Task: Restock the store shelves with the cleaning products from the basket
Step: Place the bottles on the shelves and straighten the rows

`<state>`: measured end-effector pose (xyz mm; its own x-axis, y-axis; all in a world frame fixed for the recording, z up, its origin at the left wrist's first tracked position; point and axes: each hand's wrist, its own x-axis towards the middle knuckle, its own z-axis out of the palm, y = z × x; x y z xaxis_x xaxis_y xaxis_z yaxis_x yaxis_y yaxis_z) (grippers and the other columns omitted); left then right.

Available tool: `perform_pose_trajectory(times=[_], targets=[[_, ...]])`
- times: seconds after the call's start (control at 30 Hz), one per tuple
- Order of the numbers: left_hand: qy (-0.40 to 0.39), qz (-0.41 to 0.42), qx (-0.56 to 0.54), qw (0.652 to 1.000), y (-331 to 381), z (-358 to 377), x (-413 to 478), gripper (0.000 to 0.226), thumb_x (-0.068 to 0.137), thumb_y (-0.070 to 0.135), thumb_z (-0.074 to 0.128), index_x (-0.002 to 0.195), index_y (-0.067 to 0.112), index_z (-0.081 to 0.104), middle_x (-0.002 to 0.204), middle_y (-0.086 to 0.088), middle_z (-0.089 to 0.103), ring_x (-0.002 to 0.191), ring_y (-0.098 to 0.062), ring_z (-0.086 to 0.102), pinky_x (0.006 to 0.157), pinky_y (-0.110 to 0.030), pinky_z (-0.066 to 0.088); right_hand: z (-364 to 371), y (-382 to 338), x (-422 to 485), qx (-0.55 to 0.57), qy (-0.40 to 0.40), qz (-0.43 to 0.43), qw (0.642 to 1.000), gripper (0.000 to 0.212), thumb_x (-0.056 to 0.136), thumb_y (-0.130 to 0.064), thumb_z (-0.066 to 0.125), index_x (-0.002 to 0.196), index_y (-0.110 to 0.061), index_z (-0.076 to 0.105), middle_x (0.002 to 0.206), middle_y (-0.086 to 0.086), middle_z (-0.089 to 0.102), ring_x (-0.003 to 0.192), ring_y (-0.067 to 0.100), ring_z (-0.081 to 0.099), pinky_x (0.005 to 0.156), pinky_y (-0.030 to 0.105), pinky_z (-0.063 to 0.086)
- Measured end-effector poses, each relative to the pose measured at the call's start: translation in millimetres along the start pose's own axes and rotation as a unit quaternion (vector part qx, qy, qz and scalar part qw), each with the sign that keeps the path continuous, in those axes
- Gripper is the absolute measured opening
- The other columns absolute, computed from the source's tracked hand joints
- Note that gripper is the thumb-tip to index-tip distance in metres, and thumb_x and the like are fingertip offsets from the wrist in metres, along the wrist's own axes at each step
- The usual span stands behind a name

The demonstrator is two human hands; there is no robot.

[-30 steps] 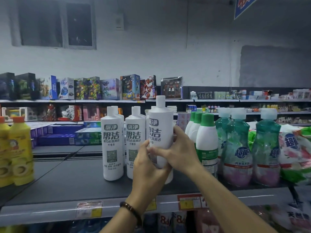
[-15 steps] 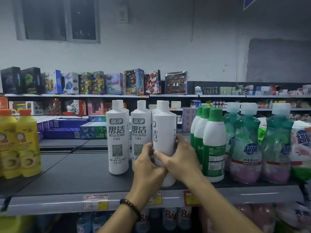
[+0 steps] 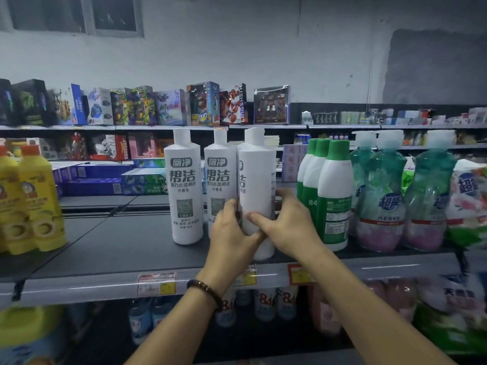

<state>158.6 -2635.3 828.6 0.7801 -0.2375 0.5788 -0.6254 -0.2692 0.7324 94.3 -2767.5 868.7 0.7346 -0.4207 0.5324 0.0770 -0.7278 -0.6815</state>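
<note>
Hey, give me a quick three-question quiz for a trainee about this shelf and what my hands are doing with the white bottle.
1. True or false: only the right hand grips the white bottle.
2. What stands just right of that bottle? A) yellow bottles B) green-capped bottles C) toy boxes
3. How many labelled white bottles stand to its left on the shelf?
Key: 1 false, the left hand grips it too; 2 B; 3 two.
</note>
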Motion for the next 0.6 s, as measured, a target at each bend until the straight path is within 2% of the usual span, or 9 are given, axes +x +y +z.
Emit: perform_pose_trajectory(times=[0.07, 0.1, 0.2, 0.27, 0.33, 0.43, 0.53, 0.6], targets=[[0.007, -0.006, 0.019, 1.0, 1, -6, -12, 0.095, 0.079, 0.064, 0.084, 0.155, 0.024, 0.044, 0.135, 0.006, 0.06, 0.124, -0.014, 0.061, 0.107, -0.039, 0.057, -2, 0, -13, -0.001, 0.023, 0.012, 1.0, 0.081, 0.082, -0.053, 0.087, 0.147, -0.023, 0.048, 0.133, -0.004, 0.058, 0.119, 0.014, 0.058, 0.105, 0.033, 0.052], [0.013, 0.006, 0.035, 0.999, 2, -9, -20, 0.089, 0.083, 0.059, 0.085, 0.153, 0.022, 0.045, 0.133, 0.006, 0.058, 0.121, -0.013, 0.06, 0.104, -0.036, 0.056, -1, 1, -22, -0.009, 0.045, 0.011, 0.999, 0.078, 0.085, -0.052, 0.085, 0.148, -0.022, 0.048, 0.132, -0.005, 0.055, 0.117, 0.013, 0.056, 0.103, 0.032, 0.052], [0.006, 0.06, 0.045, 0.997, 0, -25, -47, 0.048, 0.091, 0.037, 0.085, 0.129, 0.028, 0.057, 0.109, 0.011, 0.063, 0.095, -0.004, 0.063, 0.083, -0.023, 0.057, 3, 6, -51, -0.024, 0.108, -0.042, 0.993, 0.05, 0.091, -0.043, 0.08, 0.131, -0.02, 0.059, 0.119, -0.004, 0.062, 0.103, 0.013, 0.061, 0.091, 0.036, 0.058], [-0.049, 0.069, 0.045, 0.995, -4, -37, -66, 0.026, 0.094, 0.03, 0.083, 0.111, 0.032, 0.063, 0.09, 0.013, 0.068, 0.079, -0.005, 0.066, 0.069, -0.017, 0.054, 7, 13, -71, -0.026, 0.114, -0.082, 0.99, 0.029, 0.093, -0.034, 0.079, 0.115, -0.022, 0.063, 0.101, -0.008, 0.065, 0.091, 0.012, 0.063, 0.082, 0.036, 0.058], [-0.112, 0.091, 0.071, 0.987, -11, -46, -86, 0.014, 0.095, 0.03, 0.08, 0.101, 0.034, 0.068, 0.082, 0.015, 0.07, 0.073, -0.006, 0.066, 0.064, -0.019, 0.053, 12, 20, -91, -0.04, 0.102, -0.115, 0.987, 0.018, 0.094, -0.027, 0.078, 0.106, -0.022, 0.065, 0.09, -0.01, 0.065, 0.083, 0.009, 0.064, 0.075, 0.032, 0.056], [-0.182, 0.089, 0.114, 0.973, -29, -52, -113, 0.008, 0.095, 0.038, 0.076, 0.096, 0.036, 0.069, 0.079, 0.016, 0.069, 0.071, -0.005, 0.065, 0.063, -0.027, 0.054, 24, 36, -120, -0.065, 0.052, -0.14, 0.987, 0.01, 0.095, -0.026, 0.075, 0.1, -0.024, 0.067, 0.085, -0.012, 0.064, 0.077, 0.007, 0.062, 0.068, 0.03, 0.054], [-0.23, 0.017, 0.135, 0.964, -58, -50, -136, 0.009, 0.097, 0.046, 0.073, 0.094, 0.04, 0.067, 0.079, 0.017, 0.07, 0.075, -0.002, 0.066, 0.062, -0.024, 0.055, 40, 63, -143, -0.084, -0.052, -0.093, 0.991, 0.011, 0.096, -0.038, 0.07, 0.103, -0.031, 0.065, 0.088, -0.016, 0.063, 0.08, 0.007, 0.061, 0.07, 0.035, 0.056], [-0.248, -0.033, 0.158, 0.955, -81, -43, -151, 0.008, 0.097, 0.048, 0.072, 0.095, 0.042, 0.068, 0.081, 0.019, 0.071, 0.078, 0.001, 0.067, 0.066, -0.026, 0.059, 51, 84, -157, -0.103, -0.131, -0.044, 0.985, 0.018, 0.098, -0.045, 0.066, 0.11, -0.032, 0.065, 0.097, -0.013, 0.066, 0.088, 0.013, 0.065, 0.075, 0.041, 0.058]])
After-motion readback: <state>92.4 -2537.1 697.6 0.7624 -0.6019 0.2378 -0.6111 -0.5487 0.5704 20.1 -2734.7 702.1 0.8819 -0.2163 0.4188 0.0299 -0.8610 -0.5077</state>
